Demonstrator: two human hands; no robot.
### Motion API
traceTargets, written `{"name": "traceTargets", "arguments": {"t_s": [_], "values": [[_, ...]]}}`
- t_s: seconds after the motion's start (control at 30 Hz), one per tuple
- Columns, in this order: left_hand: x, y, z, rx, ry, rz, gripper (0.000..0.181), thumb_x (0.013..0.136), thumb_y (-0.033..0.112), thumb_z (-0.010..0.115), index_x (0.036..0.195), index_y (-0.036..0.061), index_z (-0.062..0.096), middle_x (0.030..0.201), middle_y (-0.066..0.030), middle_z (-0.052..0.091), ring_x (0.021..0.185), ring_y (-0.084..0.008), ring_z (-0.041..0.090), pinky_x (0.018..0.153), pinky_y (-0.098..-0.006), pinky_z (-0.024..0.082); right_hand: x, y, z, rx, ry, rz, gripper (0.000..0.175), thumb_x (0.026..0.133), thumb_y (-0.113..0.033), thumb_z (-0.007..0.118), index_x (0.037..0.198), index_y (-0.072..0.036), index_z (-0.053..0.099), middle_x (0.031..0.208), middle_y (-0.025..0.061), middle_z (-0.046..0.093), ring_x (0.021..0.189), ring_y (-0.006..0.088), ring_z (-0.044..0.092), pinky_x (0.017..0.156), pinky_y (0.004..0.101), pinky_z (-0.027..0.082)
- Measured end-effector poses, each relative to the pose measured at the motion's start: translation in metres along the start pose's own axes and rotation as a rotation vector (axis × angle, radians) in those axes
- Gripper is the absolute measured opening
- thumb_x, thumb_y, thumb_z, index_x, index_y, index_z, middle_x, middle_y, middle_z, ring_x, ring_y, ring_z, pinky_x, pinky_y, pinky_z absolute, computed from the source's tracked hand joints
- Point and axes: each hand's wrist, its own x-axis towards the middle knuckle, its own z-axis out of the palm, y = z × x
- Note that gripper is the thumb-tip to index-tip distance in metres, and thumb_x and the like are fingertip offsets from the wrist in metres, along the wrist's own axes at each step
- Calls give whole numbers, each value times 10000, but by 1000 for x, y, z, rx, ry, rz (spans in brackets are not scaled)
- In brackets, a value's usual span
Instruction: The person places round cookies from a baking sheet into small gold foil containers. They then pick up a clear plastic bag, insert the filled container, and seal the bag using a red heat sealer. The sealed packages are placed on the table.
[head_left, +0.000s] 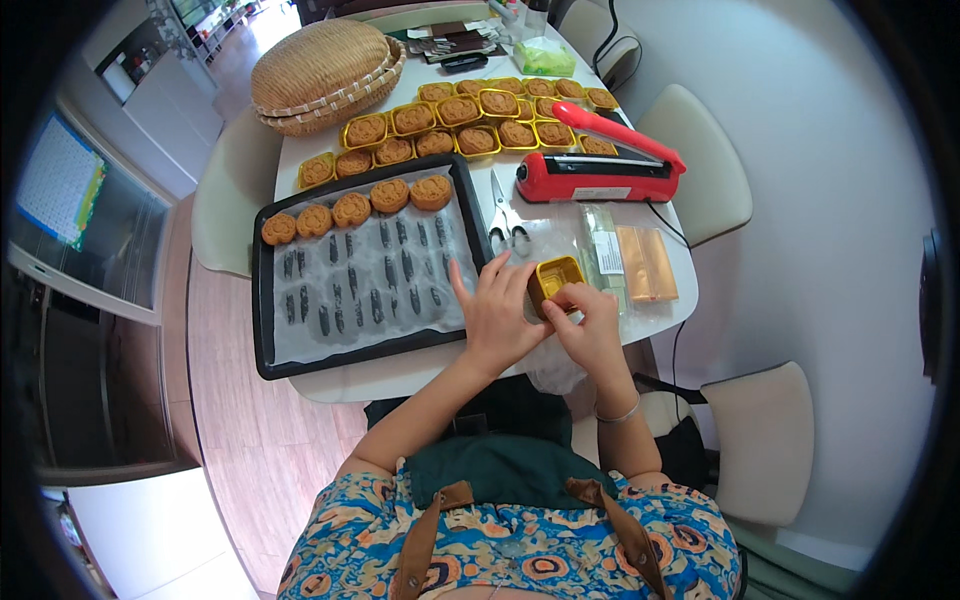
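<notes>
In front of me, both hands are at a small gold plastic tray (556, 274), which looks deep-sided like a nested stack. My left hand (497, 322) has its fingers spread, with the index finger and thumb against the tray's left side. My right hand (591, 330) pinches the tray's near rim between thumb and fingers. The tray's inside is bare. To the left lies a black baking tray (367, 354) lined with stained parchment paper (375, 300). Several moulded mooncakes (352, 210) stand in a row along its far side.
Mooncakes in gold trays (435, 142) fill rows beyond the baking tray. A red heat sealer (600, 176) stands raised at right. Scissors (502, 206), a labelled clear packet (606, 251) and gold bags (646, 262) lie nearer. A woven basket (322, 67) sits far left; tissues (544, 57) are at the back.
</notes>
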Motion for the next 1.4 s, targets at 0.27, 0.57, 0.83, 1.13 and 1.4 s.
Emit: {"name": "traceTargets", "arguments": {"t_s": [0.27, 0.57, 0.83, 1.13, 1.4], "values": [[1, 0, -2, -49, -33, 32, 756, 561, 417, 822, 1204, 104, 576, 1150, -85, 577, 1169, -242, 530, 1105, -630, 56, -4, 13, -6, 375, -46, 105, 118, 775, -71, 714, 812, 26, 658, 738, 83, 663, 677, 146, 619, 635, 271, 478], [3, -1, 2, -146, -75, 99, 720, 609, 345, 819, 1213, 63, 548, 1129, -96, 555, 1091, -250, 551, 1124, -567, 149, -5, 12, -8, 486, -33, 240, 129, 784, -75, 729, 847, 30, 689, 740, 65, 673, 678, 103, 609, 652, 244, 479], [4, 2, 4, -143, -57, 112, 748, 594, 302, 822, 1235, 49, 530, 1070, -85, 526, 1017, -271, 546, 1026, -562, 296, -5, 4, -5, 243, 51, 67, 113, 767, -57, 725, 814, 35, 677, 719, 106, 668, 638, 132, 620, 616, 262, 467], [6, 1, -2, -245, -55, 113, 726, 579, 186, 836, 1225, 39, 540, 1065, -107, 530, 955, -298, 590, 775, -365, 520, -8, 11, -3, 470, 20, 158, 119, 799, -68, 710, 835, 40, 674, 725, 64, 646, 679, 105, 582, 633, 248, 457], [5, 0, -3, -329, -68, 83, 747, 574, 179, 851, 1236, 40, 536, 1070, -127, 533, 931, -307, 594, 781, -372, 520, -9, 18, -2, 514, -21, 159, 127, 833, -74, 683, 873, 45, 670, 762, 50, 649, 705, 85, 566, 626, 235, 458]]}}
